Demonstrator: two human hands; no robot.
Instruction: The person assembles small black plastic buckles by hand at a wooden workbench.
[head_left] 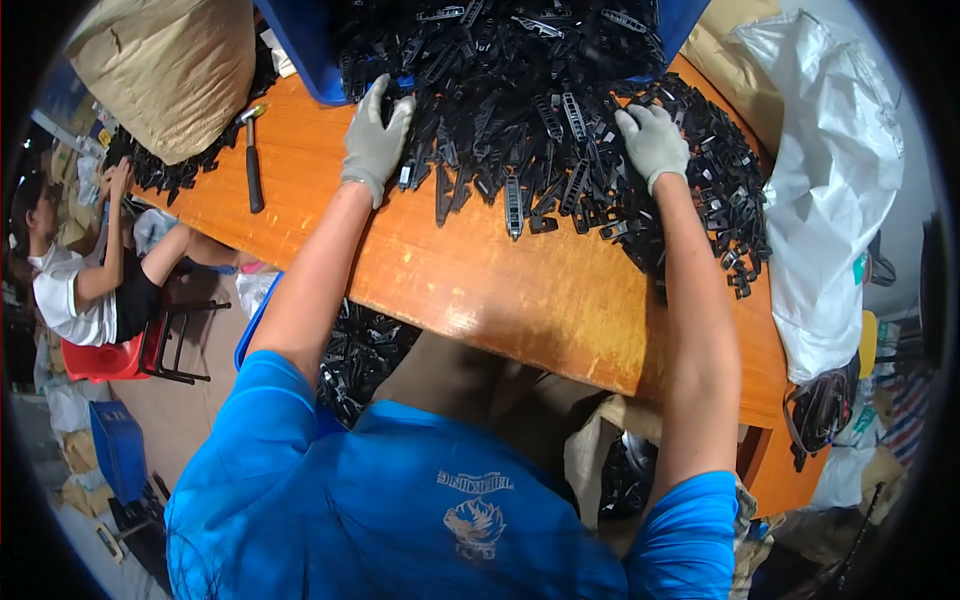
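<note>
A big heap of black plastic parts (560, 130) spreads over the orange wooden table (500, 290) and spills from a tipped blue crate (305, 50) at the back. My left hand (375, 135), in a grey glove, lies flat with fingers apart on the left edge of the heap, next to the crate's rim. My right hand (652, 142), also gloved, rests on top of the heap at its right side, fingers curved onto the parts. Neither hand visibly grips a single piece.
A hammer (252, 160) lies on the table's left part. A brown sack (170, 70) stands at the back left, white bags (835, 180) at the right. A blue bin of black parts (355, 355) sits under the table. Another person (90, 280) sits at left on a red chair.
</note>
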